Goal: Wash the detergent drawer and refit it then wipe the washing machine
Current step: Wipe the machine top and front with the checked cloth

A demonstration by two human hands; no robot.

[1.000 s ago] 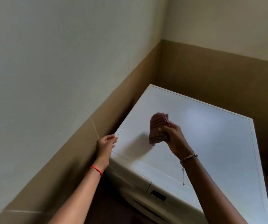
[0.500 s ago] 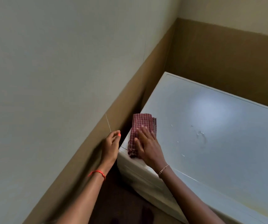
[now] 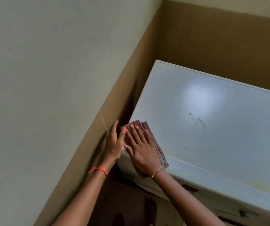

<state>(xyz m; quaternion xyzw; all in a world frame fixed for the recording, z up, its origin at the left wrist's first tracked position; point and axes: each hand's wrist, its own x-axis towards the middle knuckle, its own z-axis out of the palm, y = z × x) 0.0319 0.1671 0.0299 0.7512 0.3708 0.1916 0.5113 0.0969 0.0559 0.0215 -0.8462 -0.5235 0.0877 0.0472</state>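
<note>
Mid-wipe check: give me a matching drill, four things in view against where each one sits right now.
Things
1. cloth
2. left hand
3. right hand
4. water drops

Places
A. middle of the washing machine top, apart from both hands
B. pressed flat on the cloth, fingers straight
C. front left corner of the machine top
D. at the machine's left edge, next to the wall

Pairs: 1-C, 2-D, 3-B, 4-A
</note>
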